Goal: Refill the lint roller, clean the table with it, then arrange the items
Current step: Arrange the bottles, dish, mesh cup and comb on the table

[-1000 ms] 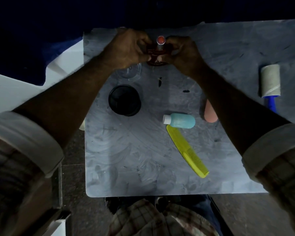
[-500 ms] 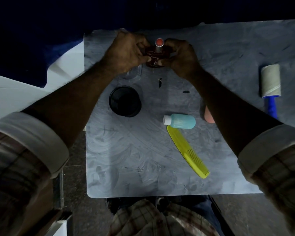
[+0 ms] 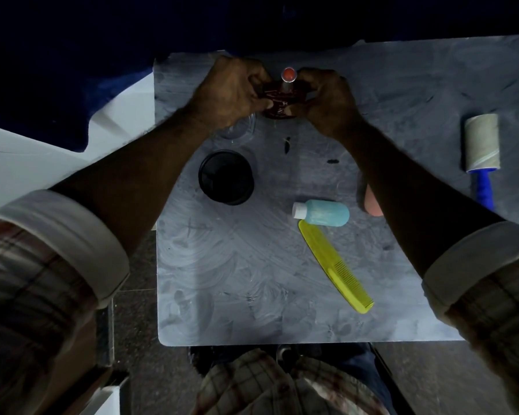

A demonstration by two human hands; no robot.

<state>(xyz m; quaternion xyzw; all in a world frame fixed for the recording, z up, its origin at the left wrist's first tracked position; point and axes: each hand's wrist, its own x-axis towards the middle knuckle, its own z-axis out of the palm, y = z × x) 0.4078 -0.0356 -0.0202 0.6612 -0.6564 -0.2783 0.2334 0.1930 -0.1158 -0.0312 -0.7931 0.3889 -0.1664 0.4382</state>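
Note:
At the far edge of the grey table (image 3: 237,280), my left hand (image 3: 231,91) and my right hand (image 3: 327,100) both grip a dark red bottle (image 3: 279,100) with an orange-topped cap (image 3: 289,74), one hand on each side. The lint roller (image 3: 482,142), a pale roll on a blue handle, lies at the far right, apart from both hands. A teal bottle (image 3: 324,213) with a white cap lies on its side mid-table, touching the end of a yellow comb (image 3: 333,262). A black round container (image 3: 226,176) stands left of centre.
A clear round lid (image 3: 237,130) lies partly under my left wrist. A pink object (image 3: 372,202) is half hidden behind my right forearm. Small dark specks (image 3: 286,143) mark the table. White paper (image 3: 123,112) lies left of the table; floor shows below.
Both hands and the dark red bottle have shifted slightly nearer along the far edge. The other items have not moved.

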